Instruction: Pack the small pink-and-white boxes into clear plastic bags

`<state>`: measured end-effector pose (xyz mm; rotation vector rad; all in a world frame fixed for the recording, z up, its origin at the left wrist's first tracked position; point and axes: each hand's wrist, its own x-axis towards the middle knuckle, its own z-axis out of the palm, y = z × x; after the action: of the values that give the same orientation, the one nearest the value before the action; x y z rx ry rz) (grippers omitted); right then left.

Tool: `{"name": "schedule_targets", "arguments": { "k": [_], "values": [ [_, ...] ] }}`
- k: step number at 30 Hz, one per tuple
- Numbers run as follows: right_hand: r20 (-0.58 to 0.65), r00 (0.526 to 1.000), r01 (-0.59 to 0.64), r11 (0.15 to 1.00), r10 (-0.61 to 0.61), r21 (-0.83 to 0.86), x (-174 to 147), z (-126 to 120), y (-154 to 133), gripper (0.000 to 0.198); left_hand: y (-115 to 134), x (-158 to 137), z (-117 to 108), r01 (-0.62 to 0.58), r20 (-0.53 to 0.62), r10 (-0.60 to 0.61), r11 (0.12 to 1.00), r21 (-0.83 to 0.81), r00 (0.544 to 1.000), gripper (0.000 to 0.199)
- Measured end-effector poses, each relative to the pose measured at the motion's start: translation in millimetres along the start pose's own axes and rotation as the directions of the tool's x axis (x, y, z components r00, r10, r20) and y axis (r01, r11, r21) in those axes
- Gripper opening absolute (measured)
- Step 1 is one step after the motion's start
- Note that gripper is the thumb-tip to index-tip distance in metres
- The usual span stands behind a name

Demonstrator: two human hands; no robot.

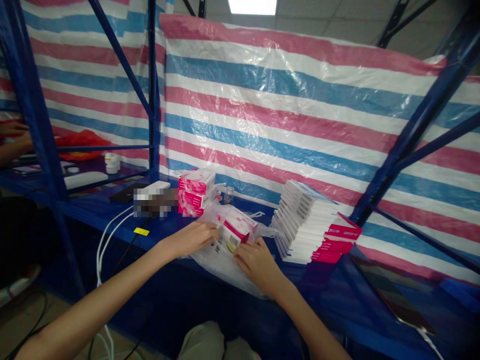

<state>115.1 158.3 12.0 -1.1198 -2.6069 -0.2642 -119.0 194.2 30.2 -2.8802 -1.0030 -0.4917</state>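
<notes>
A translucent white plastic bag lies at the blue shelf's front edge, its lower part draped over it. A pink-and-white box with a barcode sits in the bag's mouth, tilted. My left hand is closed on the bag's left edge, beside the box. On the other side, my right hand has its fingers curled on the bag at the box's near right corner; its fingertips are partly hidden. Behind my left hand stands a stack of similar pink-and-white boxes.
Tall stacks of white booklets or flat boxes and pink flat packs stand right. A tablet with a cable lies further right. White cables hang left. A small jar stands behind. Blue posts flank the shelf; another person's hand shows far left.
</notes>
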Motion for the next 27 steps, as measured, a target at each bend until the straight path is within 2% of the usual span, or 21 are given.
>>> {"name": "schedule_targets", "arguments": {
  "k": [2,5,7,10,12,17,21,24,27],
  "values": [
    [-0.004,0.999,-0.054,0.998,0.054,0.031,-4.7,2.3,2.8,0.022,-10.3,-1.7,2.9,0.059,0.032,-0.056,0.996,-0.072,0.998,0.024],
    [-0.009,0.964,-0.263,0.956,0.266,0.129,-10.7,5.8,19.9,0.029,-35.3,4.1,11.2,0.178,0.028,-0.176,0.952,-0.249,0.984,0.031],
    [-0.031,0.911,-0.396,0.894,0.411,0.209,-13.9,9.6,36.0,0.031,-50.1,11.1,17.5,0.256,0.044,-0.262,0.875,-0.41,0.964,0.035],
    [-0.072,0.853,-0.467,0.818,0.517,0.337,-15.4,16.4,55.1,0.03,-59.9,20.9,24.1,0.326,0.09,-0.34,0.742,-0.586,0.936,0.037],
    [-0.079,0.834,-0.473,0.782,0.546,0.406,-13.5,19.7,60.5,0.033,-59.7,25.3,25.6,0.335,0.063,-0.375,0.726,-0.601,0.925,0.038],
    [-0.082,0.785,-0.514,0.719,0.614,0.468,-3.5,19.7,56.7,0.035,-59.8,35.3,27.3,0.346,-0.077,-0.449,0.775,-0.53,0.89,0.045],
    [-0.093,0.757,-0.559,0.715,0.647,0.419,2.2,20.9,53.0,0.043,-69.3,50.0,31.3,0.343,0.007,-0.415,0.742,-0.576,0.91,0.05],
    [-0.054,0.758,-0.586,0.715,0.65,0.381,4.3,27.7,52.3,0.05,-80.2,64.6,35.6,0.329,0.065,-0.366,0.727,-0.603,0.928,0.051],
    [-0.004,0.76,-0.599,0.703,0.65,0.383,6.1,36.8,52.5,0.055,-91.5,78.3,42.2,0.268,0.009,-0.317,0.787,-0.556,0.948,0.044]
  ]
}}
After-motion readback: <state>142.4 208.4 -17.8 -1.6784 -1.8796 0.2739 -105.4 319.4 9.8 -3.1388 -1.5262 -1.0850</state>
